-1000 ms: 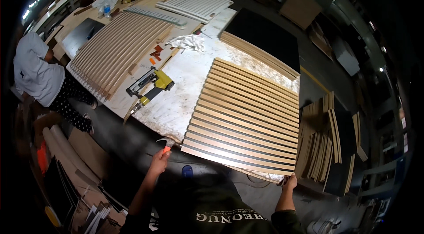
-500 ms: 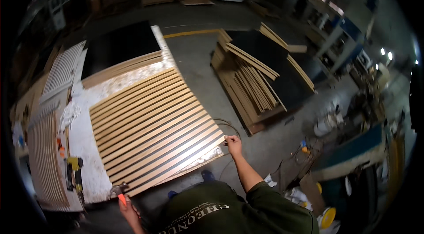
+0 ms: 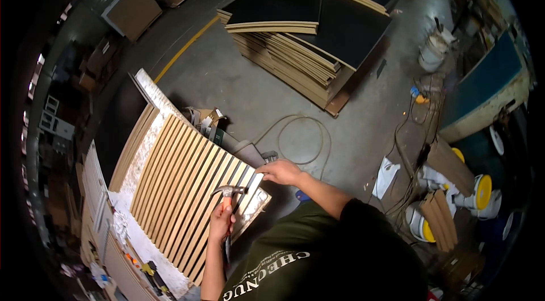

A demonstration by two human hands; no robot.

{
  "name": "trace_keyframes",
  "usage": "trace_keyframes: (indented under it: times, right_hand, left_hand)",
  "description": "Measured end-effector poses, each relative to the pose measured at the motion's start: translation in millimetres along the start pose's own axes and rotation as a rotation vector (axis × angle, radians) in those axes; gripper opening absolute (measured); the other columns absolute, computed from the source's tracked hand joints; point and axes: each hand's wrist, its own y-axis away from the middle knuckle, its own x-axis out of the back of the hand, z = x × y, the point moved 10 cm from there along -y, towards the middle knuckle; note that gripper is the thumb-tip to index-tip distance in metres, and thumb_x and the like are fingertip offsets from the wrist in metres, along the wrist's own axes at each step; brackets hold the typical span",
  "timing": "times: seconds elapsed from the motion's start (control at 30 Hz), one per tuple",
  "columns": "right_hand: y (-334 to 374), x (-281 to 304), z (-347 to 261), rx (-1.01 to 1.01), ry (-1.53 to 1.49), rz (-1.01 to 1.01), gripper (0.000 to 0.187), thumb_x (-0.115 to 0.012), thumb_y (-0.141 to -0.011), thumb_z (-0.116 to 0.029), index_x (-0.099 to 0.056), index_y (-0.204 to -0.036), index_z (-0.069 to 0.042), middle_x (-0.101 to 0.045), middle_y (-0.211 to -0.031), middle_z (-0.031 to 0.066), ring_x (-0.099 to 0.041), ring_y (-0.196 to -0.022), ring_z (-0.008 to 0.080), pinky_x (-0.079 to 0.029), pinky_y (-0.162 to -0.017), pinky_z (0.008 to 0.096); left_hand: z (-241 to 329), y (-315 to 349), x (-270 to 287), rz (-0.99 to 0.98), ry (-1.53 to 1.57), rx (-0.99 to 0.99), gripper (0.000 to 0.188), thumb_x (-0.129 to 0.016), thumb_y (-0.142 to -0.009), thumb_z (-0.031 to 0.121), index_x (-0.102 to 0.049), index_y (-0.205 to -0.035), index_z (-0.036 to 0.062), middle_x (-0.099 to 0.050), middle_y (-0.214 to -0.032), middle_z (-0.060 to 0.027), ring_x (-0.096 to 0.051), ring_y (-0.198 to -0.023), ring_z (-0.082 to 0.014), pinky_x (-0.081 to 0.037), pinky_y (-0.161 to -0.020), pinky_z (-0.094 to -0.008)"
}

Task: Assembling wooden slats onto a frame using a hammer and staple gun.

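Note:
A claw hammer (image 3: pixel 229 191) with an orange grip is in my left hand (image 3: pixel 220 222), its metal head raised over the slatted panel. The slatted panel (image 3: pixel 176 184) has pale wooden strips with dark gaps and lies on a white-stained worktable (image 3: pixel 120 210). At the panel's near right corner, the fingers of my right hand (image 3: pixel 281 171) are closed on the end of a wooden slat (image 3: pixel 250 180). Their tips are partly hidden, so anything small between them does not show.
Stacked black-faced boards (image 3: pixel 295 28) stand across the floor, beyond a coiled hose (image 3: pixel 304 139). A cardboard box (image 3: pixel 207 118) sits beside the table. A nail gun (image 3: pixel 152 272) lies on its left side. Buckets (image 3: pixel 481 190) and cables (image 3: pixel 400 136) are at right.
The view has swung to the right. My left hand has brought the hammer from the panel's near left corner to near my right hand, which stays at the right corner.

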Motion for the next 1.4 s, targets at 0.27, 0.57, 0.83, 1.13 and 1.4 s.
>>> trace_keyframes:
  times: [0.27, 0.57, 0.83, 1.13, 1.4]
  right_hand:
    - [-10.1, -7.3, 2.5, 0.079, -0.090, -0.125, 0.029, -0.063, -0.078, -0.026, -0.057, -0.103, -0.015, -0.063, -0.085, 0.0057, -0.059, -0.083, 0.0282, -0.044, -0.074, 0.0407]
    - [-9.8, -16.0, 1.4, 0.149, -0.090, -0.134, 0.028, -0.060, -0.080, -0.027, -0.054, -0.104, -0.016, -0.058, -0.093, 0.0061, -0.056, -0.087, 0.0296, -0.044, -0.077, 0.0400]
    - [10.6, -11.5, 23.4, -0.222, -0.540, -0.019, 0.038, -0.064, -0.079, -0.022, -0.050, -0.114, -0.013, -0.064, -0.089, 0.0066, -0.064, -0.078, 0.0236, -0.050, -0.070, 0.0351]
    - [17.7, -12.8, 24.4, -0.236, -0.457, 0.107, 0.028, -0.062, -0.080, -0.027, -0.064, -0.105, -0.013, -0.065, -0.096, 0.0086, -0.063, -0.079, 0.0269, -0.051, -0.069, 0.0349]
    - [36.7, -32.0, 17.0, -0.165, -0.451, 0.011, 0.025, -0.061, -0.080, -0.030, -0.067, -0.101, -0.019, -0.066, -0.096, 0.0027, -0.063, -0.083, 0.0243, -0.051, -0.073, 0.0353]
  left_hand:
    - [25.5, -24.8, -17.8, 0.026, -0.247, 0.033, 0.013, -0.050, -0.092, 0.018, -0.056, -0.095, 0.0077, -0.044, -0.054, 0.0039, -0.038, -0.041, -0.0053, -0.028, -0.038, -0.0192]
    - [22.4, -22.1, -12.9, 0.094, -0.309, 0.017, 0.017, -0.052, -0.091, 0.018, -0.057, -0.102, 0.0058, -0.043, -0.057, 0.0050, -0.039, -0.046, -0.0042, -0.030, -0.041, -0.0207]
    - [29.7, -15.7, -26.4, 0.117, -0.170, 0.065, 0.019, -0.051, -0.092, 0.018, -0.054, -0.105, 0.0055, -0.041, -0.053, 0.0044, -0.035, -0.040, -0.0045, -0.026, -0.036, -0.0205]
    - [25.7, 1.0, -33.4, 0.150, -0.135, 0.048, 0.021, -0.049, -0.093, 0.021, -0.053, -0.107, 0.0058, -0.042, -0.054, 0.0041, -0.033, -0.039, -0.0036, -0.026, -0.035, -0.0194]
    - [-11.8, 21.6, -26.1, 0.177, -0.054, 0.127, 0.018, -0.052, -0.091, 0.022, -0.056, -0.102, 0.0077, -0.044, -0.055, 0.0046, -0.036, -0.040, -0.0036, -0.027, -0.037, -0.0184]
